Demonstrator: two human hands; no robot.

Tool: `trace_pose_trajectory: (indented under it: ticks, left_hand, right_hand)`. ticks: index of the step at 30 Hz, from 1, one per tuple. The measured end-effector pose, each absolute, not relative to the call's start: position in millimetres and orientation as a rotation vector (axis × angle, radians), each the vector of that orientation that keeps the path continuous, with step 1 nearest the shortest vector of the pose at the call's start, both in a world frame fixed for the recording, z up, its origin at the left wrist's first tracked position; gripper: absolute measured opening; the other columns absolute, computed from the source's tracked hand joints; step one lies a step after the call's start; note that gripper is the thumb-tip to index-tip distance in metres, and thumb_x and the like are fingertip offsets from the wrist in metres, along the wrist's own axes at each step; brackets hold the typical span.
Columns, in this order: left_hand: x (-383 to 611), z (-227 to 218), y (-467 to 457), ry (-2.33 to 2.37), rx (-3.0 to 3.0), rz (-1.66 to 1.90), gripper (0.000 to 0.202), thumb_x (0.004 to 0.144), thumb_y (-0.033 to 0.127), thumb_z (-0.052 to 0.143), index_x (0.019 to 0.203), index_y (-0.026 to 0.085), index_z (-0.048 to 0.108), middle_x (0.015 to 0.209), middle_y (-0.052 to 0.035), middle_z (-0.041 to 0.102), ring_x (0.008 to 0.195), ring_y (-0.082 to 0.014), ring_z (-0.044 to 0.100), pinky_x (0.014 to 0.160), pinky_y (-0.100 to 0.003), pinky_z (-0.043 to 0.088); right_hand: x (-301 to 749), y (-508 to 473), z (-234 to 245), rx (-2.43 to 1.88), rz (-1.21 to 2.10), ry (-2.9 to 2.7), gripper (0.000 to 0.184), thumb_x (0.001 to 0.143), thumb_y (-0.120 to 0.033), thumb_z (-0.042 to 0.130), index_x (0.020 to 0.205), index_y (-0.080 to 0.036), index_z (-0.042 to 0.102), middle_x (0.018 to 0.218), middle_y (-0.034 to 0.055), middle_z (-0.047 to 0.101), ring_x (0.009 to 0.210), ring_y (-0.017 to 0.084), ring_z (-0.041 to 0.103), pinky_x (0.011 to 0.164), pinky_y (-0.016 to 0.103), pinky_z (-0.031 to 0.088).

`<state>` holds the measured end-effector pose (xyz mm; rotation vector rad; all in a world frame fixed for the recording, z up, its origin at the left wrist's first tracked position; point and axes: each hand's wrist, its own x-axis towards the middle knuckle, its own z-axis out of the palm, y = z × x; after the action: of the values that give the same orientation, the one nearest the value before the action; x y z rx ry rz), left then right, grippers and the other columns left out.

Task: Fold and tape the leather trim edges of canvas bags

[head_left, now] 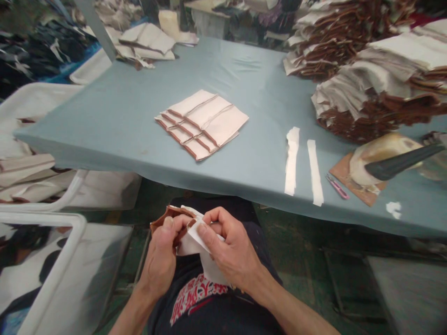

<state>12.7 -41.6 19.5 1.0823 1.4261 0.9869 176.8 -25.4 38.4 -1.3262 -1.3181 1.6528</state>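
Both hands work over my lap, below the table's front edge. My left hand [161, 253] pinches a small brown-and-white fabric piece [190, 239], thumb on top. My right hand [228, 249] grips the same piece from the right, fingers curled over its white lining. On the blue-grey table [115, 116] ahead lies a fanned stack of several similar cream pieces with brown edges [202, 123].
Two white strips [303, 163] and small pink snips [337, 186] lie at the table's right front. A dark-handled tool rests on a brown pad [384, 165]. Big piles of cream and brown pieces [366, 74] fill the right rear. White bins [52, 242] stand on my left.
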Motion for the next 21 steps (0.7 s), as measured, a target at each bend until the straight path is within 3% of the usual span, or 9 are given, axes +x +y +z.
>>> trace_pose_trajectory:
  ticks: [4, 8, 13, 16, 21]
  left_hand:
    - [12.0, 24.1, -40.4, 1.425, 1.16, 1.0, 0.058, 0.108, 0.052, 0.041, 0.078, 0.02, 0.08, 0.065, -0.0026, 0.059, 0.059, -0.0189, 0.054, 0.05, -0.027, 0.044]
    - [10.8, 26.0, -40.2, 1.427, 1.175, 1.034, 0.052, 0.106, 0.044, 0.042, 0.076, 0.02, 0.079, 0.065, -0.0012, 0.051, 0.06, -0.019, 0.056, 0.052, -0.026, 0.047]
    - [10.7, 24.4, -41.9, 1.457, 1.188, 1.061, 0.044, 0.102, 0.04, 0.048, 0.075, 0.02, 0.077, 0.063, 0.0018, 0.04, 0.055, -0.0163, 0.039, 0.054, -0.026, 0.046]
    - [8.8, 21.3, -43.0, 1.463, 1.238, 1.061, 0.043, 0.101, 0.037, 0.047, 0.076, 0.02, 0.077, 0.063, 0.001, 0.046, 0.056, -0.0163, 0.038, 0.056, -0.026, 0.047]
    - [4.6, 23.9, -40.5, 1.416, 1.459, 0.985, 0.039, 0.1, 0.031, 0.045, 0.08, 0.02, 0.077, 0.076, -0.0037, 0.069, 0.07, -0.0203, 0.061, 0.064, -0.026, 0.05]
  right_hand:
    - [174.1, -24.7, 38.8, -1.355, 1.647, -1.34, 0.028, 0.097, -0.05, 0.062, 0.093, -0.022, 0.059, 0.059, -0.007, 0.053, 0.049, 0.01, 0.045, 0.048, 0.021, 0.028]
    - [172.5, -24.0, 39.9, -1.369, 1.649, -1.352, 0.027, 0.097, -0.049, 0.062, 0.093, -0.022, 0.059, 0.059, -0.0075, 0.052, 0.049, 0.01, 0.045, 0.048, 0.021, 0.028]
    - [171.7, -22.4, 42.8, -1.408, 1.595, -1.4, 0.023, 0.097, -0.045, 0.061, 0.091, -0.023, 0.058, 0.058, -0.0078, 0.054, 0.047, 0.01, 0.042, 0.048, 0.022, 0.028]
    - [172.2, -21.6, 45.8, -1.45, 1.548, -1.446, 0.021, 0.097, -0.043, 0.06, 0.089, -0.023, 0.058, 0.058, -0.0069, 0.056, 0.047, 0.01, 0.044, 0.049, 0.022, 0.028]
    - [174.1, -21.0, 51.0, -1.513, 1.514, -1.524, 0.019, 0.097, -0.041, 0.059, 0.09, -0.023, 0.058, 0.063, -0.0038, 0.063, 0.053, 0.012, 0.051, 0.054, 0.024, 0.031]
